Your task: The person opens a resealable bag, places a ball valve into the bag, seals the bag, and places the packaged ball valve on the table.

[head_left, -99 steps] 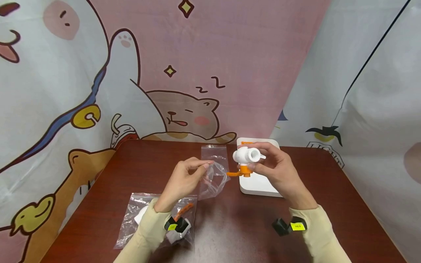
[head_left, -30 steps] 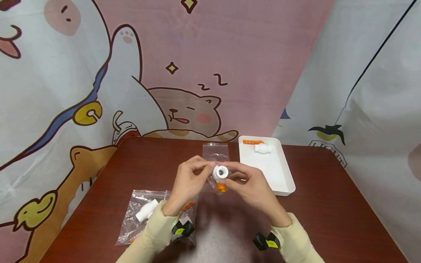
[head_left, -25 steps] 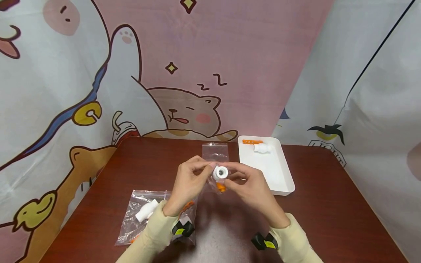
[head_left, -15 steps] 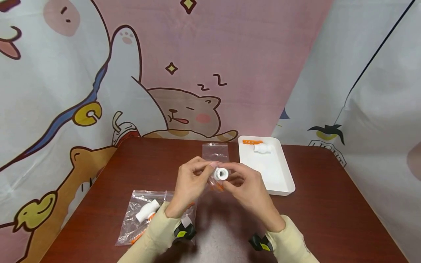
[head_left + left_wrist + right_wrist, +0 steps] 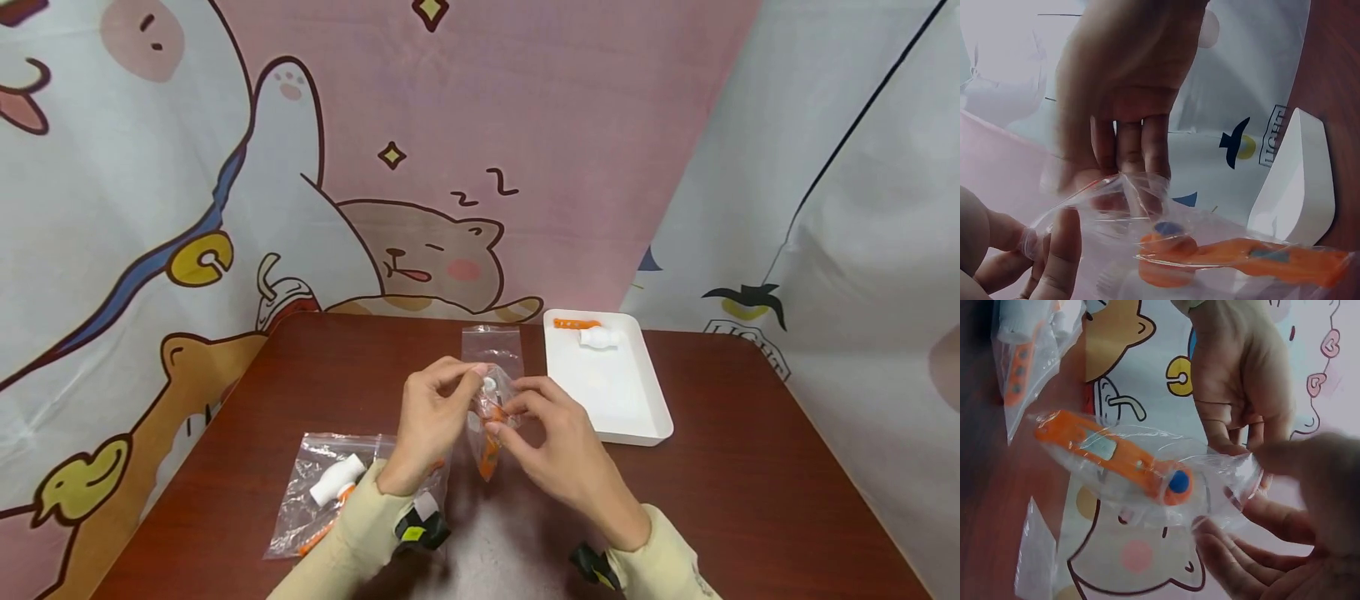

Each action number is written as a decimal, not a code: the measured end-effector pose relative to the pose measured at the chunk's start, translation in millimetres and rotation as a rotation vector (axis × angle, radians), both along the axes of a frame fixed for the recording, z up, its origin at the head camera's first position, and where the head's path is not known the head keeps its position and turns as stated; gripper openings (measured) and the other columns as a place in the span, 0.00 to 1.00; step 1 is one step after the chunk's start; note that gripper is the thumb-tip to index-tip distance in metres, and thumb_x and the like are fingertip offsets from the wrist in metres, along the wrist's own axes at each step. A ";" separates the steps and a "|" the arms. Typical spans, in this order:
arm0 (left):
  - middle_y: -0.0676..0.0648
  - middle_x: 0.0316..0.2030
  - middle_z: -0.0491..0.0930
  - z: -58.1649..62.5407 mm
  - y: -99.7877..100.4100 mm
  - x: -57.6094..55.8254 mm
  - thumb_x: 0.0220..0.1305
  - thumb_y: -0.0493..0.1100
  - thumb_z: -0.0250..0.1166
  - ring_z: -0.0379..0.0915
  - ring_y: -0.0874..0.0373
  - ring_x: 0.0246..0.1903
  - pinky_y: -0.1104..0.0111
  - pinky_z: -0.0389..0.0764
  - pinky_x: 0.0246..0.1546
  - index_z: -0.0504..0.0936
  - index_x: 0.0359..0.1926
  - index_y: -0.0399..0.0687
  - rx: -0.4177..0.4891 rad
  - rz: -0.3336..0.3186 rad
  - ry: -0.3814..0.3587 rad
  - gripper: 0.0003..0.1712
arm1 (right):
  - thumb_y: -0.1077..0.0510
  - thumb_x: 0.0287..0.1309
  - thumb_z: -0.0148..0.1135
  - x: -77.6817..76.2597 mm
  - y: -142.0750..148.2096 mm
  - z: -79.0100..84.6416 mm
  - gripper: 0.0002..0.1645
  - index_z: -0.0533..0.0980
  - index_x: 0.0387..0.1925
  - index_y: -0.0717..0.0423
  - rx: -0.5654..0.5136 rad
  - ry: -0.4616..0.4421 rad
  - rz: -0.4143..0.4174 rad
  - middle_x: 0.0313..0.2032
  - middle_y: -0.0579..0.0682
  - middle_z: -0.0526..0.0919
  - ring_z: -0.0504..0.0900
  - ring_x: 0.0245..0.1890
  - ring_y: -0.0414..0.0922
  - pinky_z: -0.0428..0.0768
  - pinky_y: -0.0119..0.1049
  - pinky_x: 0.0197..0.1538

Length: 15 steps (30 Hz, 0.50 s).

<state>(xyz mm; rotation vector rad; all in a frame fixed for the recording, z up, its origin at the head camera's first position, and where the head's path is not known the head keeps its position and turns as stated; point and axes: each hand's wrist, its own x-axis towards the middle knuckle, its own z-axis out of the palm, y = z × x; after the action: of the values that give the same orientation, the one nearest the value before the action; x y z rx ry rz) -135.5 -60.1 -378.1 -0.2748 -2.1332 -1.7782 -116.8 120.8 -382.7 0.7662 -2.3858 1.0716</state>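
Observation:
In the head view my left hand pinches the mouth of a small clear plastic bag above the table. A white-and-orange plastic tap hangs inside the bag, its lever downward. Close by, my right hand has its thumb and bent fingers about the bag's right side. The right wrist view shows the tap's orange lever with a blue dot at its pivot, behind the film. My left hand appears above the bag there. The tap's white body is mostly hidden in both wrist views.
A white tray stands to the right, with an orange perforated strip and a white bottle-shaped piece. A larger zip bag with white and orange parts lies beside my left forearm. Another clear bag lies behind my hands.
My right hand has brought the tap from over the tray leftward to the bag in my left hand. The tap has gone down into the bag, and my right fingers have moved lower.

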 end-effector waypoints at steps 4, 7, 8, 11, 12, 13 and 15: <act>0.46 0.31 0.86 -1.2 -0.6 -1.8 0.68 0.38 0.68 0.75 0.64 0.27 0.76 0.72 0.25 0.93 0.40 0.49 0.013 -0.016 -0.038 0.07 | 0.61 0.51 0.79 -2.8 4.9 0.0 0.08 0.84 0.30 0.54 0.098 0.144 -0.024 0.47 0.53 0.84 0.83 0.39 0.43 0.81 0.36 0.41; 0.41 0.33 0.86 -0.6 -2.8 -2.5 0.69 0.35 0.66 0.81 0.60 0.24 0.71 0.82 0.24 0.92 0.41 0.45 0.060 -0.067 -0.101 0.09 | 0.62 0.48 0.79 -5.0 10.6 4.9 0.10 0.82 0.25 0.51 0.128 0.182 -0.042 0.46 0.51 0.85 0.79 0.41 0.44 0.77 0.35 0.39; 0.40 0.32 0.85 -0.2 -3.8 -2.9 0.69 0.35 0.65 0.81 0.58 0.22 0.66 0.85 0.25 0.92 0.42 0.44 0.078 -0.083 -0.129 0.09 | 0.61 0.48 0.79 -5.7 12.6 7.1 0.11 0.81 0.24 0.50 0.129 0.180 -0.041 0.46 0.50 0.85 0.78 0.42 0.45 0.75 0.36 0.39; 0.38 0.29 0.84 1.9 -6.2 -3.3 0.69 0.35 0.63 0.83 0.52 0.19 0.56 0.87 0.26 0.91 0.42 0.43 0.110 -0.107 -0.211 0.10 | 0.62 0.48 0.78 -7.3 18.3 14.1 0.13 0.79 0.22 0.46 0.113 0.134 -0.019 0.46 0.48 0.86 0.78 0.43 0.44 0.75 0.36 0.41; 0.38 0.28 0.84 2.7 -6.5 -3.5 0.68 0.35 0.63 0.83 0.51 0.19 0.53 0.87 0.27 0.91 0.41 0.43 0.114 -0.110 -0.235 0.10 | 0.62 0.49 0.78 -7.6 19.8 16.5 0.14 0.79 0.22 0.45 0.107 0.108 -0.013 0.46 0.47 0.86 0.78 0.44 0.43 0.76 0.36 0.41; 0.38 0.27 0.85 3.1 -6.7 -3.6 0.68 0.35 0.63 0.82 0.51 0.18 0.50 0.87 0.28 0.91 0.40 0.44 0.112 -0.109 -0.251 0.10 | 0.61 0.49 0.78 -8.0 21.1 18.7 0.15 0.78 0.21 0.45 0.103 0.080 -0.013 0.45 0.47 0.86 0.78 0.44 0.43 0.76 0.36 0.42; 0.39 0.24 0.85 4.0 -6.4 -3.6 0.67 0.34 0.62 0.82 0.51 0.18 0.49 0.87 0.28 0.91 0.39 0.43 0.115 -0.110 -0.268 0.10 | 0.61 0.49 0.77 -8.3 22.7 22.6 0.15 0.78 0.21 0.43 0.107 0.028 -0.019 0.43 0.45 0.87 0.77 0.43 0.41 0.76 0.36 0.43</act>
<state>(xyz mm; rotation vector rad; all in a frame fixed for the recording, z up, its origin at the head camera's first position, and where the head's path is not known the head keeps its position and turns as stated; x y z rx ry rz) -139.2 -66.5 -374.1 -0.1329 -2.2193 -2.0959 -125.0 143.5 -360.1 0.7878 -2.4375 0.9256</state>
